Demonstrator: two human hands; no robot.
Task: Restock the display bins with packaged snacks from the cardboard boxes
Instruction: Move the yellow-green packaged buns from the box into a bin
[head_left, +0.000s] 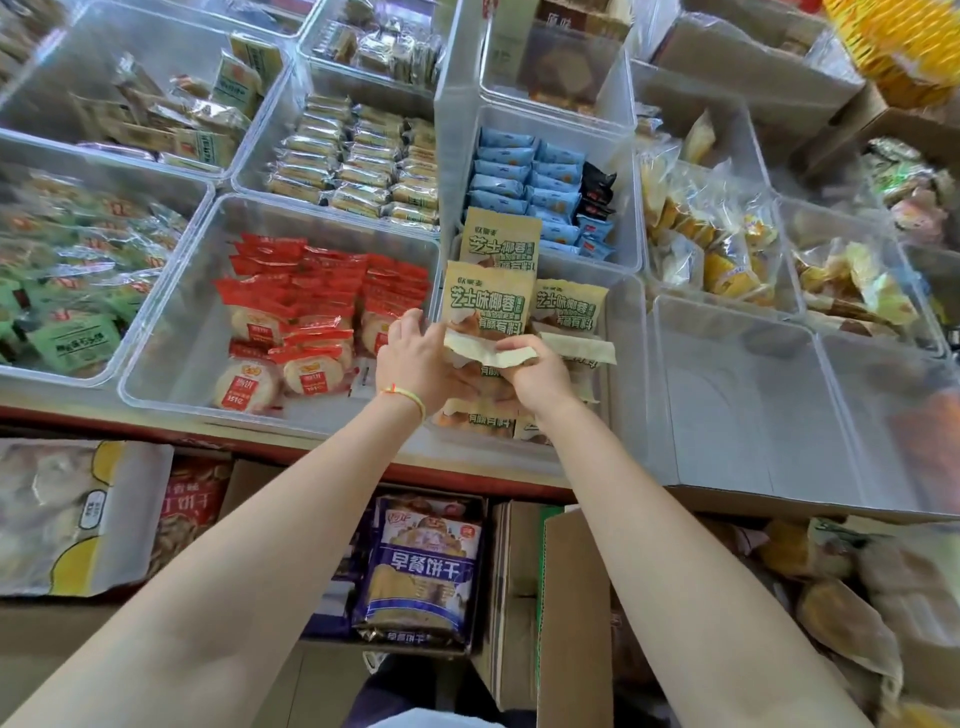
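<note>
Head view: beige snack packets (488, 299) standing in clear bin (621, 332), just right of red-packet bin (176, 332). Left hand (415, 358) and right hand (535, 369) fingers curled, pinching packets. Step: arranging upright. Next: likely fetch more from cardboard box (571, 597) below.

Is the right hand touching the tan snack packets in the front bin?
Touching. The head view shows the right hand with fingers curled round the crimped edge of a tan snack packet, with no gap.
</note>
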